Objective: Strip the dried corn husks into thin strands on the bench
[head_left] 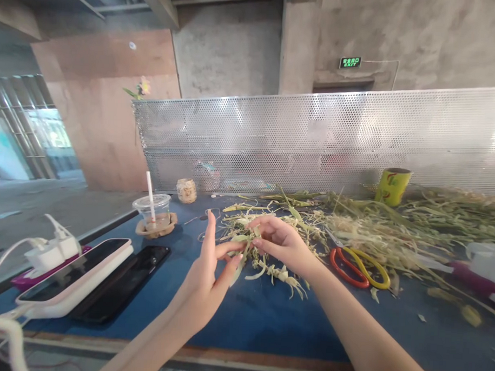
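Both hands meet over the blue table, working at a pale green strip of dried leaf. My left hand pinches the strip between thumb and fingers, with one finger raised. From the other side, my right hand has its thumb and fingertips closed on the upper part of the same strip. Behind and below them lies a loose heap of pale, twisted plant strips, partly hidden by the hands. Scissors with red and yellow handles rest to the right of my right hand.
A black phone, a white-cased phone and a power strip with chargers lie at left. Behind them stands a plastic cup with a straw. Dried stalks and a yellow can are at right, before a perforated metal screen.
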